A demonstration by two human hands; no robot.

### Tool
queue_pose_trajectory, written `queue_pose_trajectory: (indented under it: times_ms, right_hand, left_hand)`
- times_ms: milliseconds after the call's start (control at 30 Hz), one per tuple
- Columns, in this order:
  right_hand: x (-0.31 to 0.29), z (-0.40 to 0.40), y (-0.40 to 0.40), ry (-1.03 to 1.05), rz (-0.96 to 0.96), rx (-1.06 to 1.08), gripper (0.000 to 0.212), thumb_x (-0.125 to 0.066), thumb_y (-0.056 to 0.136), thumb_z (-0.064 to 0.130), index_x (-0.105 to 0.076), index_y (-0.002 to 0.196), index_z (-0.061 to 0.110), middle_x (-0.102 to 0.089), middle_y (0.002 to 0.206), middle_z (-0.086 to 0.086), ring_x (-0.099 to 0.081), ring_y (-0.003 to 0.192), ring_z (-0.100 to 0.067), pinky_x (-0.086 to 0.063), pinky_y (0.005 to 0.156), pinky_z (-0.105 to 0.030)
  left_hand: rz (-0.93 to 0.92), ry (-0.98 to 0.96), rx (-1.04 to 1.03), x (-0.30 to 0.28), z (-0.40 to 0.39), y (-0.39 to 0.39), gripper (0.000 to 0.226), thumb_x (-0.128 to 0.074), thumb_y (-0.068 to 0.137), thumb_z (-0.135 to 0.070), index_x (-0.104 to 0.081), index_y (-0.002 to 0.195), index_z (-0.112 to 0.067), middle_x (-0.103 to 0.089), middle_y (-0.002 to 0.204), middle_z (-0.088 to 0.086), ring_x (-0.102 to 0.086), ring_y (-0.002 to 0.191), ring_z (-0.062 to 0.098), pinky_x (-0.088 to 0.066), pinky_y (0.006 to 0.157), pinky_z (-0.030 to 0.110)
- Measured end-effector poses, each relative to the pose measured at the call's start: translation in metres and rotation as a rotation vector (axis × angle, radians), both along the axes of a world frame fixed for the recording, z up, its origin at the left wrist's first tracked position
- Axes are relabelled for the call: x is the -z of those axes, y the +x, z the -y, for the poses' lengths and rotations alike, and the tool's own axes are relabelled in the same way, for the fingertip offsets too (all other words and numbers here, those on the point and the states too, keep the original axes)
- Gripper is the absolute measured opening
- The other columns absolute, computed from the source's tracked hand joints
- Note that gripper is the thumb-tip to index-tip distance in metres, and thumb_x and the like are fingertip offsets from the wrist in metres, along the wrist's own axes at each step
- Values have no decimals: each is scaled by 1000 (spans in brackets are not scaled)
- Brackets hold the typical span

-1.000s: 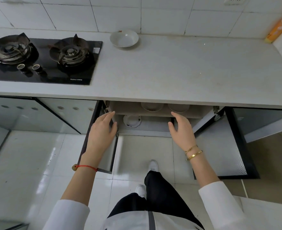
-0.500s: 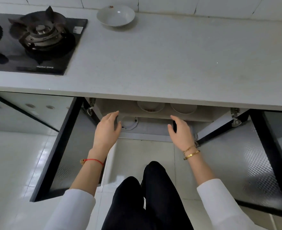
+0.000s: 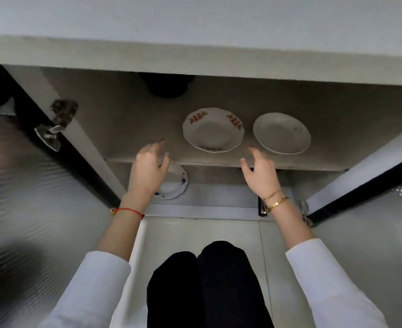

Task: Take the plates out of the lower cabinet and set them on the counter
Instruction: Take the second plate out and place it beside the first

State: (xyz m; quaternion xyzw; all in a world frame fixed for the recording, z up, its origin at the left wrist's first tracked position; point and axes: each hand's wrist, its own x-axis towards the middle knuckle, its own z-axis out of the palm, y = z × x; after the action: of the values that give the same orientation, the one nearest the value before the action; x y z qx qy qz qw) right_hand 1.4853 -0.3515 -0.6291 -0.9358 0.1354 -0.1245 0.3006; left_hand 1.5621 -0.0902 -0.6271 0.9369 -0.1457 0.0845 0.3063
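Under the counter (image 3: 195, 17), seen from above w/ the person crouched, a lower cabinet (image 3: 128, 119) stands open, both doors swung wide. Left door (image 3: 24, 185) and right door (image 3: 372, 221) show a ribbed, shiny inner face. Inside, a shelf (image 3: 219, 162) runs across the middle; a dark round shape sits far back, too dim to identify.

Two plates lie flat on the shelf, side by side, apart. Red-pattern plate (image 3: 213, 130) is near the centre, scalloped rim, red floral marks. Plain plate (image 3: 281, 133) is to its right, white. A third, the blue-trim plate (image 3: 175, 185), sits on the cabinet floor below the shelf edge, partly hidden behind the left hand.

Left hand (image 3: 147, 171), red cord at the wrist, reaches toward the shelf front w/ fingers loosely spread, holding nothing. Right hand (image 3: 260, 175), gold bracelets at the wrist, does likewise, fingers relaxed and released, thumb out. Neither touches a plate; motion blur softens the fingertips.

Judgement: plates look like glazed ceramic, so rigid, fairly light singly, slick, and breakable if knocked on the shelf edge or counter lip. Best hold is prob. at the rim, thumb on top, fingers slid underneath, one plate per hand. None is out yet.
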Motion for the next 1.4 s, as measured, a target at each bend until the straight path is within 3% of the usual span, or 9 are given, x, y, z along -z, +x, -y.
queue_pose_trajectory:
  times_ms: [167, 300, 467, 667, 900, 1100, 1300, 1400]
  right_hand:
    - [37, 10, 25, -1, 39, 34, 43, -50, 95, 23, -48, 132, 0, -61, 120, -24, -58, 110, -36, -45, 91, -33]
    - [47, 20, 53, 30, 59, 43, 36, -53, 93, 21, -54, 124, 2, -63, 114, -21, -60, 104, -36, -42, 83, -30]
    - [50, 27, 86, 54, 10, 81, 28, -52, 94, 21, -57, 113, 2, -64, 110, -20, -60, 101, -36, -40, 76, -29]
    - [51, 34, 112, 98, -83, 147, 36, -48, 95, 26, -49, 117, -3, -61, 116, -25, -59, 105, -39, -50, 85, -41]
    - [59, 36, 118, 145, -102, 130, 33, -48, 95, 23, -52, 117, -2, -62, 117, -23, -58, 109, -39, -45, 85, -34]
    - [62, 37, 110, 122, -63, 109, 30, -50, 94, 22, -55, 114, 0, -64, 112, -20, -59, 104, -37, -42, 78, -31]
    - [61, 21, 73, 153, 51, 54, 20, -51, 93, 19, -60, 100, 3, -68, 90, -15, -62, 83, -32, -44, 68, -28]
    - [61, 9, 48, 194, 101, 36, 21, -50, 94, 20, -61, 106, 7, -67, 92, -4, -62, 85, -24, -39, 66, -19]
  left_hand:
    - [20, -57, -14, 34, 14, 26, 43, -55, 94, -22, -54, 134, -8, -63, 120, 20, -65, 98, 34, -51, 86, 36]
    - [0, -85, -10, 43, 29, 52, 47, -56, 93, -24, -51, 137, -9, -61, 129, 18, -61, 112, 33, -48, 94, 36]
    - [-180, -41, -36, 48, 54, 89, 51, -49, 97, -36, -45, 141, -11, -49, 142, 13, -52, 124, 31, -45, 100, 39]
    - [-251, -10, -16, 57, 71, 114, 43, -45, 98, -36, -55, 128, -6, -55, 132, 17, -54, 117, 34, -44, 93, 36]
    - [-282, -24, 7, 63, 78, 118, 36, -45, 99, -30, -63, 112, -2, -65, 114, 17, -60, 104, 34, -46, 86, 33]
    - [-288, -126, 26, 63, 75, 106, 32, -46, 99, -25, -66, 114, -6, -66, 117, 14, -61, 106, 32, -42, 82, 26]
    - [-176, -193, 59, 67, 55, 71, 28, -49, 98, -17, -67, 110, 0, -69, 106, 18, -63, 96, 34, -40, 73, 24]
    - [-90, -238, 64, 64, 41, 46, 24, -51, 96, -16, -69, 107, -4, -71, 99, 16, -64, 89, 31, -43, 71, 22]
